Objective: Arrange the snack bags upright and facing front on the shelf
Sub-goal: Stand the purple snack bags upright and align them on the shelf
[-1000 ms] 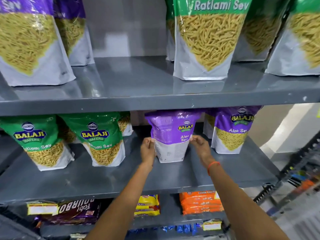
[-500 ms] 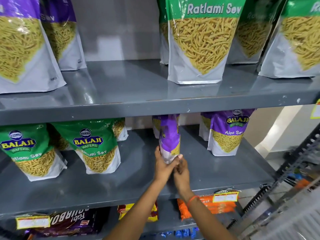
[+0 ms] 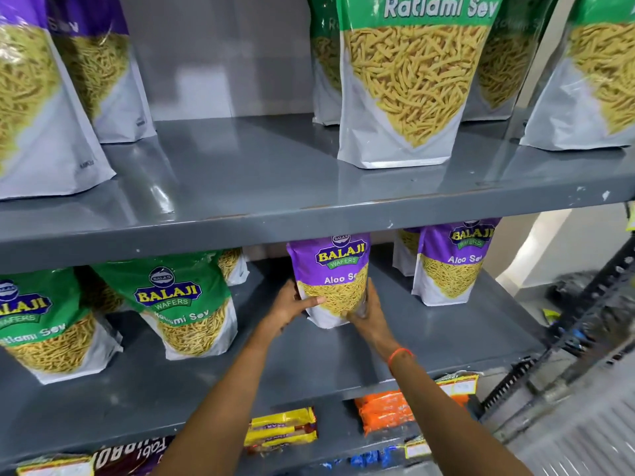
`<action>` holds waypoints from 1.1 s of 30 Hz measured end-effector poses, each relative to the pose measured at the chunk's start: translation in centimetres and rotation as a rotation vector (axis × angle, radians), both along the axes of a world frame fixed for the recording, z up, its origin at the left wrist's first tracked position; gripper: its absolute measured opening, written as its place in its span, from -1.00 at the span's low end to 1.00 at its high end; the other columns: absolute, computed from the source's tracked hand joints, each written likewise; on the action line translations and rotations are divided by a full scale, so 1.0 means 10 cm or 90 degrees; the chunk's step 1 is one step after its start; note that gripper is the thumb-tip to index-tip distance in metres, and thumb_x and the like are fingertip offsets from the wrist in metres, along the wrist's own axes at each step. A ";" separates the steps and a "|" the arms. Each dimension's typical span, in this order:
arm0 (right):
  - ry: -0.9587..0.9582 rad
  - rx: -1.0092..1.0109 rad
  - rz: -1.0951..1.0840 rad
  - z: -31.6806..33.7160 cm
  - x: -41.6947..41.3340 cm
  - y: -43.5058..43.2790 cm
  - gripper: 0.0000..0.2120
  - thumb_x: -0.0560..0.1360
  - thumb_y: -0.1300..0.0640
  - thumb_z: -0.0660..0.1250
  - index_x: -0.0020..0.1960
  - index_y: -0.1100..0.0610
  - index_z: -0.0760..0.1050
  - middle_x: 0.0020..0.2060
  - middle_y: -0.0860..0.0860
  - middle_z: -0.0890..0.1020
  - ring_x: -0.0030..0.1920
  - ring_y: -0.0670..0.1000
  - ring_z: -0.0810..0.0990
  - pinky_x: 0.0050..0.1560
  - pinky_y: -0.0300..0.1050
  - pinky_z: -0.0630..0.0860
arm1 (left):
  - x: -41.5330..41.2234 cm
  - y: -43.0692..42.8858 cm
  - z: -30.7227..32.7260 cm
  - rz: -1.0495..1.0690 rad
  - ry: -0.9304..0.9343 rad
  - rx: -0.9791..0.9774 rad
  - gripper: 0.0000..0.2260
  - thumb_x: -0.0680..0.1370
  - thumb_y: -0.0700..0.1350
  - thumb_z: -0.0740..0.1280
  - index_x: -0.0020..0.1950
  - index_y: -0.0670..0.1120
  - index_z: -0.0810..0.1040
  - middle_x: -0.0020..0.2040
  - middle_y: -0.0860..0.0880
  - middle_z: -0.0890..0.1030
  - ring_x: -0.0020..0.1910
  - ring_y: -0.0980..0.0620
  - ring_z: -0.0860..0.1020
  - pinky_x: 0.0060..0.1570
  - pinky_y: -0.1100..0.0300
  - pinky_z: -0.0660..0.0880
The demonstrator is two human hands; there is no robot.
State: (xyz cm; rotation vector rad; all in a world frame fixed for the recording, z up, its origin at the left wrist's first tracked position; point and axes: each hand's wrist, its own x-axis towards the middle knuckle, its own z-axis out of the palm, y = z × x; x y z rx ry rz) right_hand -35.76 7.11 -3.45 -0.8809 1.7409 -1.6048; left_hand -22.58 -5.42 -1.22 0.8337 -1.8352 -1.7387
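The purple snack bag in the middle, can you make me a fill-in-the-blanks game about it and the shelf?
1. The purple Aloo Sev snack bag is held by ____ hands: the left hand and the right hand.
2. Its front label reads Balaji ____.
3. The big green-topped snack bag on the grey metal shelf above reads ____ Sev.

Missing words: two; Wafers; Ratlami

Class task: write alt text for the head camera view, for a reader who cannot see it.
Both hands, left hand and right hand, hold a purple Aloo Sev bag upright, front facing out, on the middle grey shelf. Green Ratlami Sev bags stand to its left, and another purple bag to its right.
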 end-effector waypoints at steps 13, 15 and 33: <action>0.536 -0.050 -0.278 0.25 -0.31 0.31 -0.39 0.53 0.15 0.23 0.50 0.17 0.05 0.52 0.15 0.14 0.54 0.06 0.05 0.52 -0.14 0.01 | -0.20 1.04 0.01 0.311 -0.138 -0.681 -0.34 0.55 0.20 0.06 0.51 -0.15 -0.02 0.50 -0.07 0.03 0.51 0.10 -0.04 0.46 0.10 -0.05; 0.545 -0.047 -0.293 0.24 -0.55 0.44 -0.39 0.52 0.12 0.27 0.48 0.18 0.10 0.49 0.21 0.18 0.51 0.13 0.12 0.50 -0.09 0.07 | -0.44 1.20 0.07 0.265 -0.101 -0.714 -0.36 0.55 0.17 0.10 0.45 -0.26 0.17 0.47 -0.16 0.20 0.50 0.00 0.11 0.44 0.08 0.10; 0.048 0.052 0.108 0.23 -2.40 1.21 -0.26 0.35 0.55 0.34 0.44 0.23 0.15 0.37 0.23 0.41 0.34 0.20 0.43 0.42 0.17 0.33 | -2.28 1.18 -0.34 0.022 -0.186 -0.119 -0.50 0.38 -0.21 0.49 0.20 -0.24 0.33 0.11 -0.34 0.54 0.10 -0.28 0.53 -0.06 -0.07 0.45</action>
